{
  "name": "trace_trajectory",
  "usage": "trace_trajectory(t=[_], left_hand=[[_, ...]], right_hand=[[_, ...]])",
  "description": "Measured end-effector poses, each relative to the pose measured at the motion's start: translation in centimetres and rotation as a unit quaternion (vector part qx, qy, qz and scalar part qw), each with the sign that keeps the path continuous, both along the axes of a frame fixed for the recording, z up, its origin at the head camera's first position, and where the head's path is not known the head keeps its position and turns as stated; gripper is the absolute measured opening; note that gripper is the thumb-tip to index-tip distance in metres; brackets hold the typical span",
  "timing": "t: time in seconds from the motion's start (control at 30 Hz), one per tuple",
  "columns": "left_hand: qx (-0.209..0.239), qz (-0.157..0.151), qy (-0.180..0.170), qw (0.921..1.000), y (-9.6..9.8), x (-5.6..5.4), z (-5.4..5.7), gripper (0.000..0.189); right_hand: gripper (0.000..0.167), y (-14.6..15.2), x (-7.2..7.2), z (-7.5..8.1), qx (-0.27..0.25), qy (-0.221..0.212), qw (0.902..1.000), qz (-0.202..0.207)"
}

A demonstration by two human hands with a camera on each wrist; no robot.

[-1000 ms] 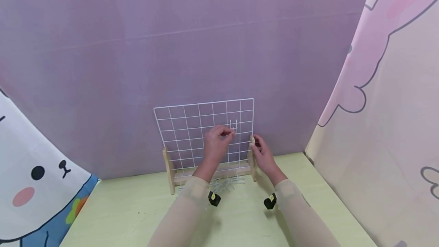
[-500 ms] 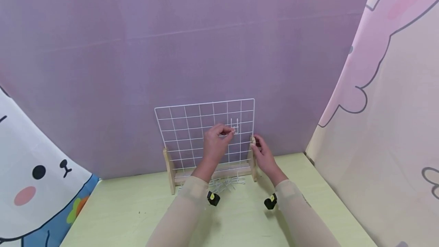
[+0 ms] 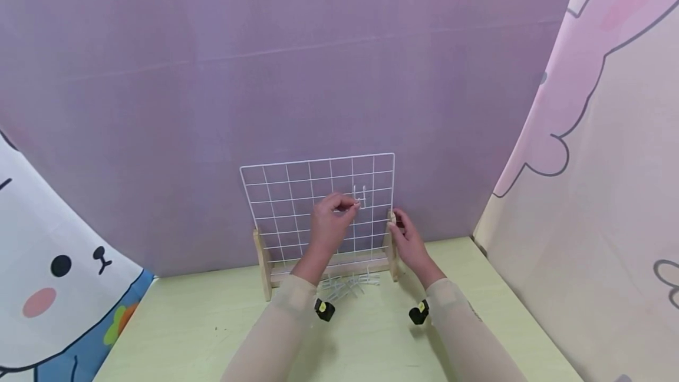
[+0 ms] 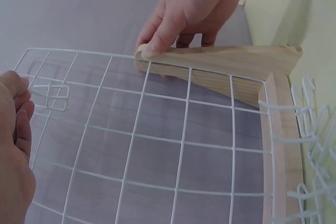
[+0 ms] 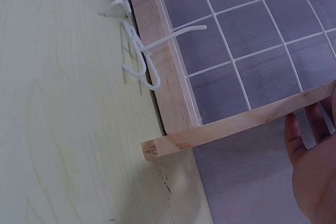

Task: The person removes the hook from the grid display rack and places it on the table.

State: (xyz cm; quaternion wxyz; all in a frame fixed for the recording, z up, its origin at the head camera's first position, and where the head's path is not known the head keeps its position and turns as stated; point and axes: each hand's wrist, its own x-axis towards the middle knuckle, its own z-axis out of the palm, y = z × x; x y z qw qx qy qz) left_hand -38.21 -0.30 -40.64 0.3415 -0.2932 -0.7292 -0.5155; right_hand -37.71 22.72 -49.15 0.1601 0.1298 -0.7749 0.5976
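A white wire grid panel [image 3: 318, 160] stands upright in a wooden stand [image 3: 262, 264]. Between thumb and fingertips, my left hand [image 3: 328, 227] pinches a small white wire hook [image 4: 59, 98] at the panel's upper right; its prongs show beyond the fingers. Whether the hook is caught on the wires, I cannot tell. My right hand [image 3: 411, 246] grips the top of the stand's right wooden post [image 4: 220, 60], thumb on the near side and fingers behind.
Several loose white wire hooks [image 3: 347, 285] lie in a heap on the pale table [image 3: 185, 323], just before the stand's base. A purple cloth backdrop [image 3: 318, 75] hangs close behind the panel. Printed cloths flank both sides.
My left hand and the hook have shifted slightly left across the panel in the last half second. The right hand stays on the post.
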Motion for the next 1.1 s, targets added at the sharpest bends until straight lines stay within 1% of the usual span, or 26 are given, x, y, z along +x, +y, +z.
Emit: trace_trajectory(t=[0.2, 0.43, 0.6, 0.67, 0.77, 0.9, 1.1], left_hand=[[-0.008, -0.001, -0.001, 1.0, -1.0, 0.1, -0.4, 0.009], [-0.009, 0.001, -0.003, 1.0, -2.5, 0.2, -1.2, 0.01], [-0.012, 0.001, -0.01, 0.9999, -3.4, 0.5, -1.6, 0.011], [-0.011, -0.001, -0.019, 0.9998, -3.7, 0.7, -1.7, 0.012], [-0.009, -0.004, -0.028, 0.9996, -4.1, 0.7, -1.9, 0.012], [-0.012, -0.005, -0.031, 0.9994, -4.6, 0.8, -2.2, 0.011], [-0.022, 0.006, -0.04, 0.9989, -5.5, 1.1, -2.7, 0.011]], right_hand=[[0.048, 0.0, 0.0, 0.0, 0.0, -0.001, 1.0, -0.001], [0.048, 0.7, -2.8, -3.2, 0.01, 0.016, 0.9997, -0.018], [0.048, 0.7, -2.6, -3.1, 0.016, 0.012, 0.9996, -0.021], [0.048, 0.7, -2.6, -3.0, 0.017, 0.011, 0.9996, -0.021], [0.049, 0.7, -2.5, -3.0, 0.018, 0.005, 0.9996, -0.022], [0.049, 0.8, -2.5, -3.0, 0.019, -0.007, 0.9995, -0.024], [0.049, 0.8, -2.5, -3.0, 0.023, -0.01, 0.9994, -0.026]])
